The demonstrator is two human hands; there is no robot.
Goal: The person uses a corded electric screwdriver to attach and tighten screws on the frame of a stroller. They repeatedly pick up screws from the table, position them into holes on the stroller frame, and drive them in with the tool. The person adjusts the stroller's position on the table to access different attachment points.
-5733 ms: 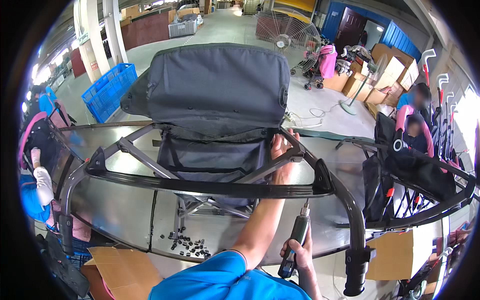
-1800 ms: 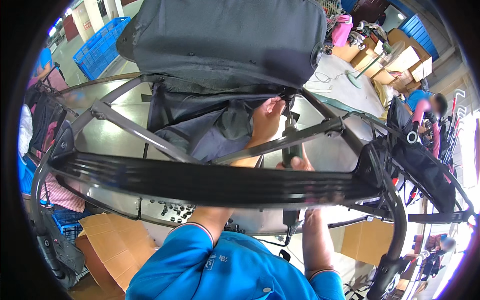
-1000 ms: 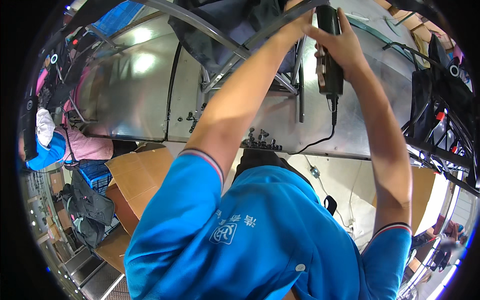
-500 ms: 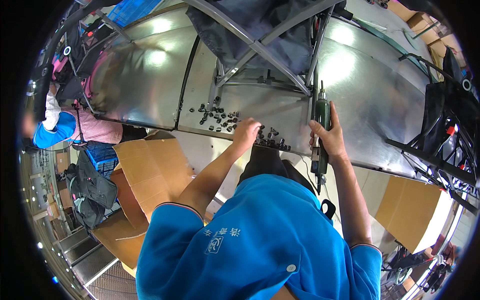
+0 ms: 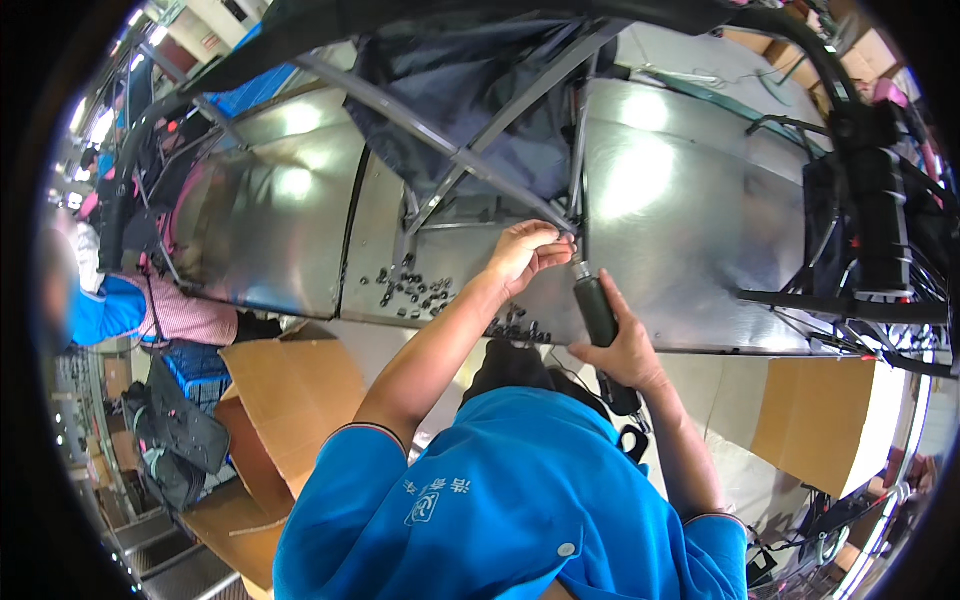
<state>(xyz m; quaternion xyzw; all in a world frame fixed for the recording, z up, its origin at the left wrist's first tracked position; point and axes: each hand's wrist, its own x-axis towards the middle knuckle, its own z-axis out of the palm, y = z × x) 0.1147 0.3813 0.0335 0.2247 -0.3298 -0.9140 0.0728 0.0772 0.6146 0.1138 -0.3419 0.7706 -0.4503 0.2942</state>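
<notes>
My right hand (image 5: pixel 632 350) grips a dark green and black electric screwdriver (image 5: pixel 597 312), its bit end pointing up and away from me. My left hand (image 5: pixel 522 258) is closed in a pinch at the lower right end of a crossed grey metal tube frame (image 5: pixel 468 160); whatever sits between the fingertips is too small to name. The screwdriver's tip meets or nearly meets those fingertips. Dark fabric (image 5: pixel 425 95) hangs behind the crossed tubes. Small black parts (image 5: pixel 425 295) lie scattered left of my left forearm, and several more (image 5: pixel 520 328) lie near the table's front edge.
The shiny metal table (image 5: pixel 690 270) spans both sides. An open cardboard box (image 5: pixel 300 385) stands at the left, another box (image 5: pixel 815 420) at the right. Black frames with a padded grip (image 5: pixel 882 225) rise at the right. A co-worker in a blue sleeve (image 5: pixel 110 312) is at far left.
My left hand has moved from the small black parts up to the frame's tube end. The screwdriver has come left and tilted toward it. The view has shifted, and the frame appears further left.
</notes>
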